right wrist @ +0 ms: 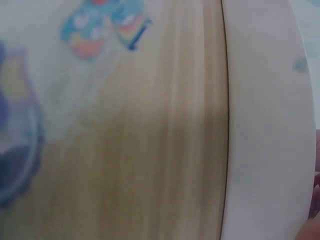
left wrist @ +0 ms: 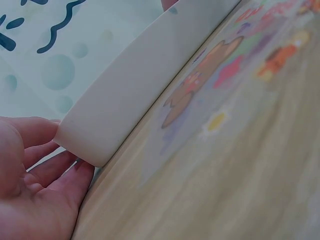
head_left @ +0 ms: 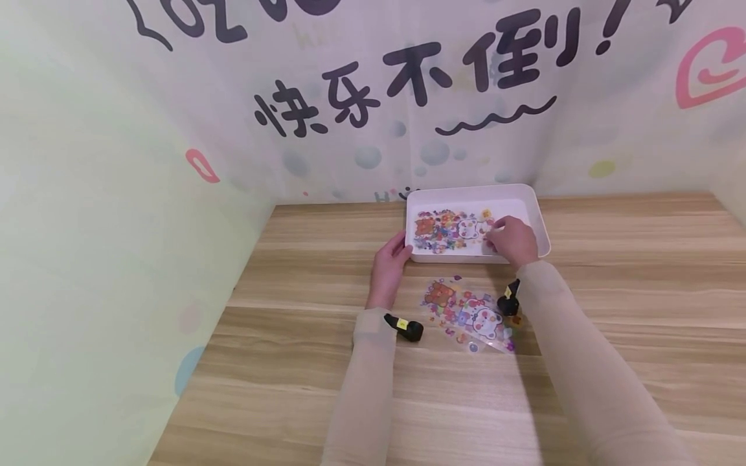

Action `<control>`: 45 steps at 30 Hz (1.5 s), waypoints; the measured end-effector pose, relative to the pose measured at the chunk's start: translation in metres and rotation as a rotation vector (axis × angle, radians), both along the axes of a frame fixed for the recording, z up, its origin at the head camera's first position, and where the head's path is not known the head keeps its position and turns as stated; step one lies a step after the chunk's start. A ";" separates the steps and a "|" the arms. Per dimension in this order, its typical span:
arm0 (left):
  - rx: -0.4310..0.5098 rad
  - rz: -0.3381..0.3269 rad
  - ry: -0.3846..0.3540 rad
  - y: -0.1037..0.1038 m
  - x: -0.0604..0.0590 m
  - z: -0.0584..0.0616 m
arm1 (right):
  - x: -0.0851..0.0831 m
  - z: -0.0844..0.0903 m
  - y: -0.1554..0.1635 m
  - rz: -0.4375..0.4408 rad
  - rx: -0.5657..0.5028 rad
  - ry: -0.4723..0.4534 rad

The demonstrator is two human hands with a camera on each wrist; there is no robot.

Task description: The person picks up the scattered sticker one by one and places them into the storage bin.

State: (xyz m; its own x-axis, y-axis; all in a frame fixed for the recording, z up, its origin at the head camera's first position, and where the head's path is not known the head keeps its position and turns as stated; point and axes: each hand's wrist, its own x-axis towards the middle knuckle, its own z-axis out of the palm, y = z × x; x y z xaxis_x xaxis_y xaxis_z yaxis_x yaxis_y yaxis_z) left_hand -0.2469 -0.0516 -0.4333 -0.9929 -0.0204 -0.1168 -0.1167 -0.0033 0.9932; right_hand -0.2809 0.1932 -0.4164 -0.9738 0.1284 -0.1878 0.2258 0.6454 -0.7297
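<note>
L hand (head_left: 389, 266) fingers at tray (head_left: 536, 213) corner, R hand (head_left: 511, 241) prob. on sticker sheet (head_left: 449, 230)

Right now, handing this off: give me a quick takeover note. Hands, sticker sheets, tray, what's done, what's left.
Left hand: open, fingers against the white tray at its left corner.
Right hand: inside the tray, fingertips on the sticker sheet in the tray; exact grip not clear.
Second sticker sheet lies flat on the wooden table, in front of the tray.
Done: one sheet is in the tray.
Left: the second sheet, still outside it.

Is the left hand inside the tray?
No, the left hand rests against the outer left corner of the white tray, outside its wall.
</note>
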 end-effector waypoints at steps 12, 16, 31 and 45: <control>0.005 0.014 0.018 -0.001 -0.009 -0.016 | -0.001 0.001 -0.001 0.027 0.090 0.026; -0.020 0.027 0.032 0.000 -0.010 -0.021 | -0.001 0.001 -0.001 0.028 0.105 0.011; -0.008 0.013 0.035 -0.001 -0.008 -0.017 | 0.000 0.002 -0.002 0.032 0.150 0.005; -0.004 0.017 0.040 0.000 -0.009 -0.019 | 0.000 0.004 -0.002 0.024 0.138 0.004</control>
State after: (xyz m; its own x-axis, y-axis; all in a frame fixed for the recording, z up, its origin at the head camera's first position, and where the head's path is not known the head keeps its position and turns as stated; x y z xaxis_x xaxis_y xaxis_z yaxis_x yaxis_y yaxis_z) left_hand -0.2561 -0.0514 -0.4521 -0.9963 -0.0381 -0.0769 -0.0769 -0.0006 0.9970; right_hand -0.2806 0.1913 -0.4128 -0.9775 0.1294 -0.1666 0.2067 0.7448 -0.6345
